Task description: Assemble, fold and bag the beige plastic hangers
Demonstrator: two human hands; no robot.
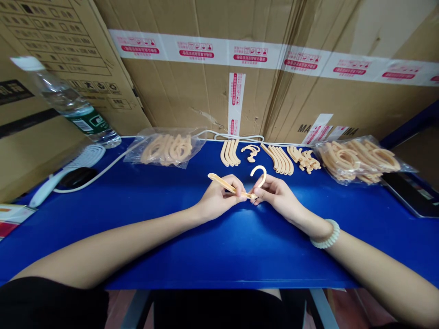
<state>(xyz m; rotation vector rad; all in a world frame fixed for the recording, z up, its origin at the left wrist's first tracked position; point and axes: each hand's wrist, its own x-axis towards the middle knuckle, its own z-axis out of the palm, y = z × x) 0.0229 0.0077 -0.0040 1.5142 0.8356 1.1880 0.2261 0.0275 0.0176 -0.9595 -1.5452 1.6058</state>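
My left hand (224,196) is closed round a beige plastic hanger arm (222,183), a curved bar that slants down to the right. In my right hand (274,194) a beige hanger hook (262,172) is pinched, its curl upward. The lower ends of the two pieces meet between my fingertips; whether they are joined I cannot tell. Behind my hands lie curved hanger arms (230,153) on the left and more hanger arms (279,159) on the right. Loose hooks (252,151) sit between these groups, and a heap of small beige pieces (305,159) lies further right.
On the blue table (219,256) are a bag of beige parts (168,148) at left and another bag (358,157) at right. A water bottle (80,109), a hairbrush (68,171), a black mouse (75,177), a white cable (106,171) and a dark tablet-like device (411,194) lie around. Cardboard (192,96) stands behind.
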